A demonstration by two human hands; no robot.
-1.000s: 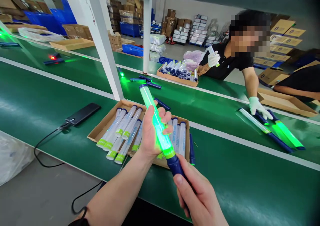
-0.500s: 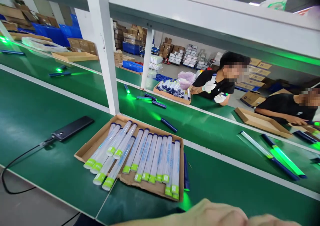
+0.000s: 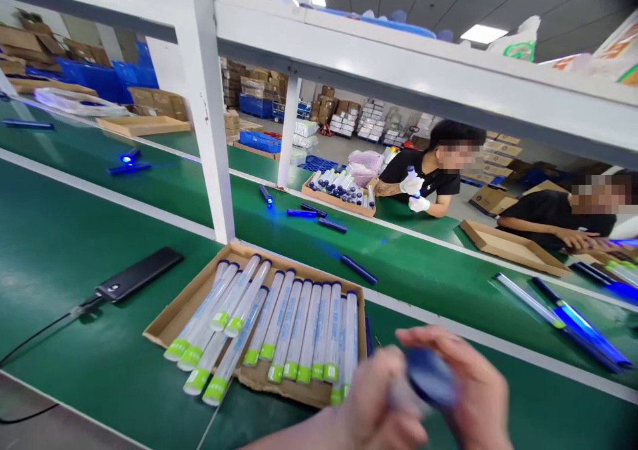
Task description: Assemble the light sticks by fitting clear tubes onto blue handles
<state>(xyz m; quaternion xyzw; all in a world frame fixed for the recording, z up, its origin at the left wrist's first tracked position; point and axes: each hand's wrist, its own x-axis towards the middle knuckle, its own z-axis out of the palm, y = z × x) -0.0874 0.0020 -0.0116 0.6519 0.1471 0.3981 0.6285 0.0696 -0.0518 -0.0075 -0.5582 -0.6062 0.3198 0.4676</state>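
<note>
At the lower right, my left hand [image 3: 381, 397] is closed around a blurred pale part, which looks like a clear tube. My right hand [image 3: 476, 387] curls round a dark blue cylindrical piece [image 3: 431, 377] that meets the pale part between my hands. Left of my hands, a cardboard tray [image 3: 164, 307] holds several clear tubes [image 3: 284, 317] with dark blue caps and green bands. Some tube ends stick out over its near edge. A dark blue stick [image 3: 369, 337] lies along the tray's right side, partly hidden by my left hand.
A black power bank [image 3: 142, 274] with a cable lies at the left. Blue lit sticks [image 3: 359, 269] rest on the green conveyor beyond. A white post [image 3: 207, 117] stands behind the tray. Two people sit across, one in white gloves, near cardboard trays [image 3: 518, 247].
My hands have risen into view from the bottom edge, showing the dark blue piece between them. The lit sticks have turned from green to blue. The view has tilted up slightly.
</note>
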